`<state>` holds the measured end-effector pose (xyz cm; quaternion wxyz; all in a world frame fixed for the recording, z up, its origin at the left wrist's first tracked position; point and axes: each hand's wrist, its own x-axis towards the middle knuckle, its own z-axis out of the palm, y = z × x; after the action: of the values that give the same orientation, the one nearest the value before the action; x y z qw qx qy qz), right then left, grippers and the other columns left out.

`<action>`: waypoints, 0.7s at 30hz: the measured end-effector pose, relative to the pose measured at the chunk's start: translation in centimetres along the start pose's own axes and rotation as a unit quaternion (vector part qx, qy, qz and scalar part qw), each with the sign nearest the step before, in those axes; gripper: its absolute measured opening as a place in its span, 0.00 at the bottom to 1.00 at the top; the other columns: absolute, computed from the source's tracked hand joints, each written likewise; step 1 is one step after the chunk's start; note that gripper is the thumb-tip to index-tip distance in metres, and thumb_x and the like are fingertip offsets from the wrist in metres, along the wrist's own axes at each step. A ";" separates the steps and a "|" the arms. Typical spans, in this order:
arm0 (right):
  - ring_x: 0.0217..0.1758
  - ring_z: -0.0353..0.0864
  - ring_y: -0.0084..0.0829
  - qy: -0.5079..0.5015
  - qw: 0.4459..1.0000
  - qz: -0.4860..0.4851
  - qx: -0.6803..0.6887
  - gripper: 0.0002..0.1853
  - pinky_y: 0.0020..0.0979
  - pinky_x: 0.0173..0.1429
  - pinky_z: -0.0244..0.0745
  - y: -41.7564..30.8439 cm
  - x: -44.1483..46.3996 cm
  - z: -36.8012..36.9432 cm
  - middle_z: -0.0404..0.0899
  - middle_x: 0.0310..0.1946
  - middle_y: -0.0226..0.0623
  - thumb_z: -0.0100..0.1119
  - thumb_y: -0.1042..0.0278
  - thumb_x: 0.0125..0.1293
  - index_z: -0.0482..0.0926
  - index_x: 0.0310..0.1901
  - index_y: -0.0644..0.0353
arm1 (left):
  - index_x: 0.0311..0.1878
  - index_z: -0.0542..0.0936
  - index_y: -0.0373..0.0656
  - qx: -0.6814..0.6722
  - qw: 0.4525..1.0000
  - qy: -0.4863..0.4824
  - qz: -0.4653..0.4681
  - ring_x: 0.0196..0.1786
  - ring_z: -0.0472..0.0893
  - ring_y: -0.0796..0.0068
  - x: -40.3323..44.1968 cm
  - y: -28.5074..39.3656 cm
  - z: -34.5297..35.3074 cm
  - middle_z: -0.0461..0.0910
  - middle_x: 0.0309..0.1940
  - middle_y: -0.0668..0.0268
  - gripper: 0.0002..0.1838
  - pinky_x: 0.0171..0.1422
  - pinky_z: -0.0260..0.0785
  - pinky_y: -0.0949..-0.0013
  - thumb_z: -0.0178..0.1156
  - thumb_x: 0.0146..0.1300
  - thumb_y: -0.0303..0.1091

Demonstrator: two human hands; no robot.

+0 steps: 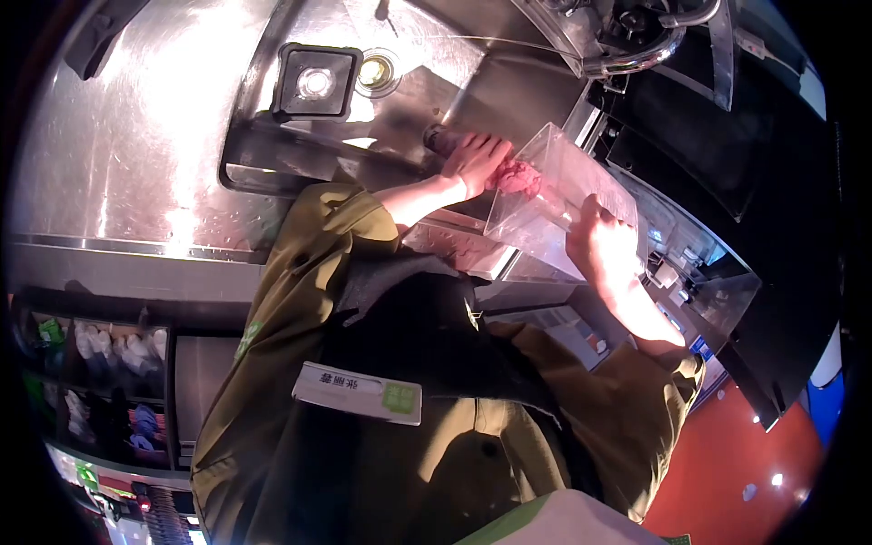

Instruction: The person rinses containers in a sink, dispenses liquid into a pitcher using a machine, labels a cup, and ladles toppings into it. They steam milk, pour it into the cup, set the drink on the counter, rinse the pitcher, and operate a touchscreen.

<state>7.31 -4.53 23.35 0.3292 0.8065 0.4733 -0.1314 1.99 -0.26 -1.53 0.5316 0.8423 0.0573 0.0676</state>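
Observation:
My left hand (pixel 477 165) is closed round a dark-ended cylindrical thing (pixel 440 139), whose exact kind I cannot make out. Just beyond that hand, a crumpled pink mass (pixel 520 178) shows at the clear plastic box (pixel 554 213); whether it is loose or joined to the cylinder is unclear. The box is tilted over the sink's edge. My right hand (pixel 604 241) grips its wall on the right side, fingers curled over the rim.
A steel sink (pixel 477 68) holds a dark square-framed tray (pixel 316 82) next to a round drain (pixel 377 73). Bent metal pipes (pixel 649 54) stand at the upper right. Shelves with bagged items (pixel 118 350) are at the lower left, beneath the steel counter (pixel 145 136).

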 end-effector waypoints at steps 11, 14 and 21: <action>0.15 0.77 0.41 -0.010 1.000 0.016 -0.006 0.09 0.38 0.20 0.74 -0.1 -1.0 -3.6 0.74 0.16 0.45 0.48 0.73 0.46 0.67 0.31 0.67 | 0.53 0.62 0.43 -0.071 0.997 0.032 0.009 0.56 0.65 0.60 -0.2 0.4 -0.2 0.68 0.49 0.58 0.34 0.61 0.54 0.61 0.66 0.41 0.37; 0.16 0.77 0.42 -0.023 0.999 0.026 -0.012 0.08 0.38 0.20 0.74 0.0 -0.9 -4.0 0.74 0.16 0.46 0.48 0.74 0.46 0.67 0.30 0.66 | 0.52 0.63 0.45 -0.125 0.991 0.051 0.002 0.54 0.68 0.59 -0.1 0.4 -0.7 0.69 0.48 0.58 0.33 0.58 0.58 0.62 0.65 0.42 0.39; 0.19 0.77 0.46 0.032 0.997 0.062 0.015 0.05 0.37 0.24 0.74 1.8 -2.2 -5.8 0.73 0.15 0.49 0.51 0.75 0.45 0.67 0.25 0.65 | 0.50 0.64 0.46 -0.196 0.970 0.142 0.033 0.49 0.71 0.59 0.1 1.0 -3.7 0.71 0.44 0.59 0.32 0.53 0.63 0.62 0.66 0.39 0.33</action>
<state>7.18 -2.82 29.56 0.3090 0.8428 0.4308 -0.0926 1.48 2.57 0.92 0.6702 0.7049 0.0898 0.2142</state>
